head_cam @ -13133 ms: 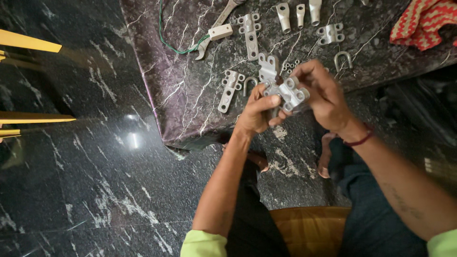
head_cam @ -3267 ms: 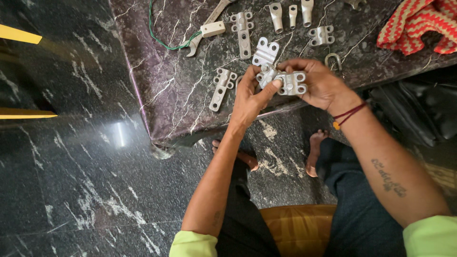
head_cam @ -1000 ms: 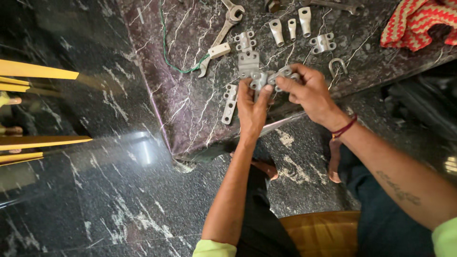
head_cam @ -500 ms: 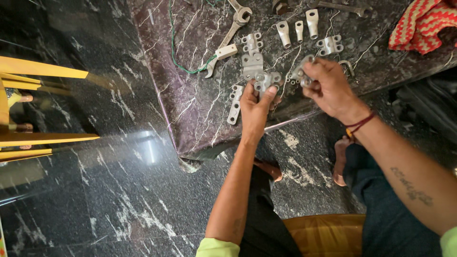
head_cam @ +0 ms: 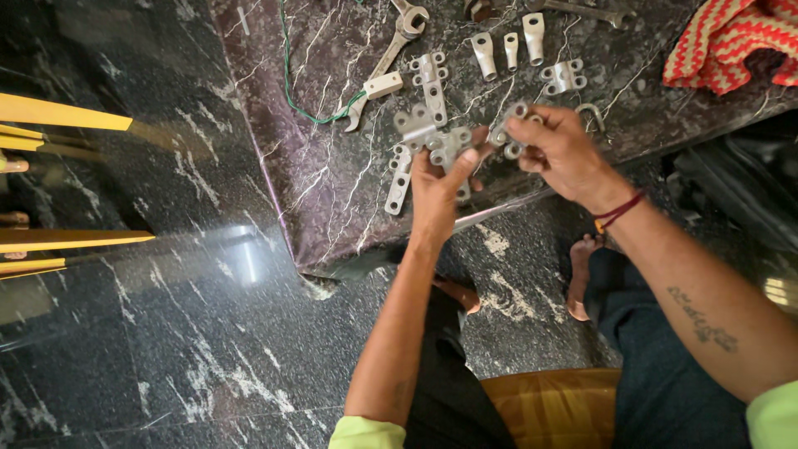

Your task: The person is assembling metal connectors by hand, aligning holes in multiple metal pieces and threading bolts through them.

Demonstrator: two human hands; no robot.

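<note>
My left hand [head_cam: 438, 181] holds a flat grey metal clamp plate [head_cam: 439, 145] with bolt lugs just above the edge of a purple marble slab [head_cam: 332, 191]. My right hand [head_cam: 564, 152] grips a smaller grey metal clamp piece [head_cam: 509, 133] a little to the right, apart from the left one. Another clamp plate [head_cam: 413, 123] lies on the slab right behind my left fingers, and a long one [head_cam: 398, 179] lies to their left.
On the slab lie an open-end spanner [head_cam: 391, 54], a green wire [head_cam: 291, 75] with a white block [head_cam: 384, 85], three cable lugs [head_cam: 507, 48], a small clamp [head_cam: 564, 77], a U-bolt [head_cam: 592, 112] and a red-striped cloth [head_cam: 731, 41]. Yellow bars [head_cam: 58, 112] cross the dark floor at left.
The two metal pieces, held together a second ago, are now apart: my right hand has drawn the smaller piece to the right while my left keeps the plate.
</note>
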